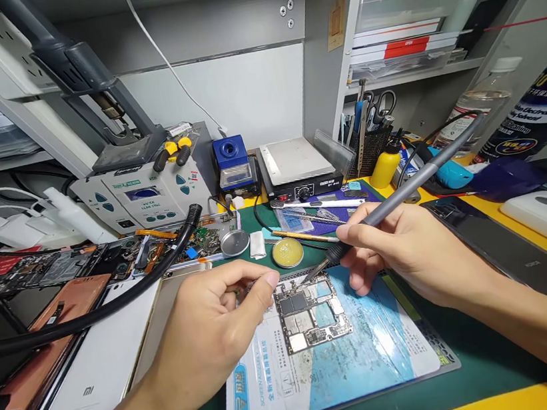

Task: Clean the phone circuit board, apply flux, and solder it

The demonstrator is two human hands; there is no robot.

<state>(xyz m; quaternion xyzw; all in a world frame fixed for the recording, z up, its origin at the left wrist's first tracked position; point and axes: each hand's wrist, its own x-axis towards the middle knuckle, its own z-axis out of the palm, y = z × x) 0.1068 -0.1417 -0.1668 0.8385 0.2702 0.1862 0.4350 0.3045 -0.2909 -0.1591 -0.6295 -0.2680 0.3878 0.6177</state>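
right of centre, the right hand (399,242) clamps its fingers round a soldering iron (416,183), tip at the central circuit board (296,323); left of it, the left hand (221,326) has thumb and forefinger together.

The flat box (357,382) reads "SCREEN ASSEMBLY" beside Chinese characters. Left of the box, a white phone (99,376) bears the "mi" logo; behind the box to the left, a grey machine (162,179) says "QUICK" and "LEAD FREE". Right of the box, a dark phone (501,249) reads "HONOR". Behind the box to the right, a red label (406,47) says "OPEN".
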